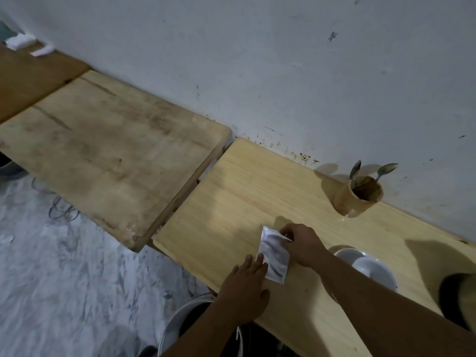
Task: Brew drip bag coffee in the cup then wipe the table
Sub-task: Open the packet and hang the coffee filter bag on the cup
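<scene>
A silver-white drip bag packet lies on the light wooden table near its front edge. My right hand pinches the packet's top right corner with thumb and fingers. My left hand rests flat at the table's edge, its fingertips touching the packet's lower left side. A white cup stands just right of my right forearm, partly hidden by it.
A wooden holder with two spoons stands at the back by the wall. A darker worn table adjoins on the left. A white bucket sits on the floor below the table edge. A dark round object is at the right.
</scene>
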